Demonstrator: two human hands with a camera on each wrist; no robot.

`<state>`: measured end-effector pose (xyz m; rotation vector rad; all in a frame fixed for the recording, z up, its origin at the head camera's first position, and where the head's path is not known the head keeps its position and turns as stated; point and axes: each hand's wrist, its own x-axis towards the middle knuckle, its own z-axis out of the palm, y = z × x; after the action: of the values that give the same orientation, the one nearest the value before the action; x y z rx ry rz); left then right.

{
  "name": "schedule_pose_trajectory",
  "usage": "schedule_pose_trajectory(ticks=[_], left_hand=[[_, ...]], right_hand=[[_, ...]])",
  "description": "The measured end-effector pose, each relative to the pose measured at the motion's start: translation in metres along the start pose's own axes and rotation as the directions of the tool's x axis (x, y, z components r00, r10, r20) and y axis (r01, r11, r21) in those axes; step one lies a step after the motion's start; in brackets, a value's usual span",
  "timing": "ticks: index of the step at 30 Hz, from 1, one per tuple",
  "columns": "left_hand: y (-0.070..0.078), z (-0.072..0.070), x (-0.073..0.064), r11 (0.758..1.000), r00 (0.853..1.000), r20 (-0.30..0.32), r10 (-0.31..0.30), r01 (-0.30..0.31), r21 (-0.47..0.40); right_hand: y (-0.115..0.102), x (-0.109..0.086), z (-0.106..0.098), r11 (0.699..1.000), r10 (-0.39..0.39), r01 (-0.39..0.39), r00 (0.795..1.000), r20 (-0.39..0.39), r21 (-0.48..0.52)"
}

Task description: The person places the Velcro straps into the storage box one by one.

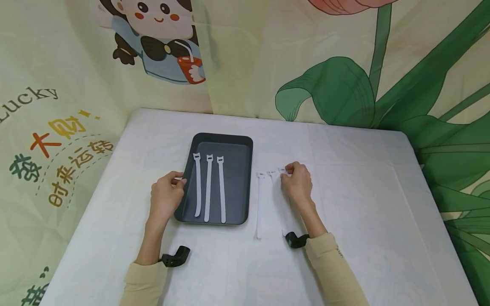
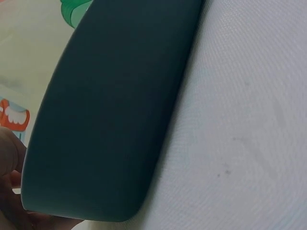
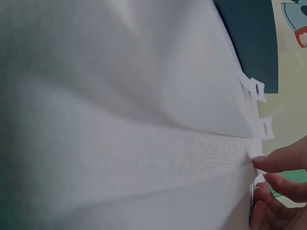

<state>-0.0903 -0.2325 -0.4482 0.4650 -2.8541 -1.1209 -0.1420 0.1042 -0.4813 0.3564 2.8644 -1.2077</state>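
Note:
Three white cable straps with slotted heads, one of them this strap (image 1: 208, 187), lie side by side in a dark grey tray (image 1: 245, 182). My left hand (image 1: 166, 193) holds the tray's left rim; in the left wrist view its fingers (image 2: 10, 153) show at the tray's end. To the tray's right, more white straps lie on the table in a row, among them a left one (image 1: 260, 204) and a middle one (image 1: 272, 173). With thumb and fingertips my right hand (image 1: 297, 182) pinches the head of the rightmost strap (image 1: 282, 170); most of that strap is hidden under the hand.
A white cloth covers the table (image 1: 363, 204). Behind it hangs a printed curtain (image 1: 245, 55) with a cartoon figure and green leaves. Each wrist carries a small black camera, the left one (image 1: 176, 256) near the tray's front corner, the right one (image 1: 296, 240) beside the straps.

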Motion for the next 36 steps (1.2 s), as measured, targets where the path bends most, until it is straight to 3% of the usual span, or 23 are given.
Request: schedule_pose_trajectory(ticks=[8, 25, 36], left_hand=[[-0.001, 0.001, 0.001, 1.000, 1.000, -0.005, 0.009, -0.009, 0.001], [-0.002, 0.003, 0.000, 1.000, 1.000, -0.008, 0.015, -0.015, 0.004], [0.000, 0.002, 0.000, 1.000, 1.000, 0.008, 0.001, -0.001, -0.005]], right_hand=[[0.001, -0.002, 0.002, 0.999, -0.034, 0.034, 0.999, -0.026, -0.011], [0.005, -0.012, -0.002, 0.994, -0.084, 0.082, 0.996, 0.022, 0.074], [0.005, -0.013, -0.013, 0.986, -0.028, 0.021, 0.999, 0.036, 0.168]])
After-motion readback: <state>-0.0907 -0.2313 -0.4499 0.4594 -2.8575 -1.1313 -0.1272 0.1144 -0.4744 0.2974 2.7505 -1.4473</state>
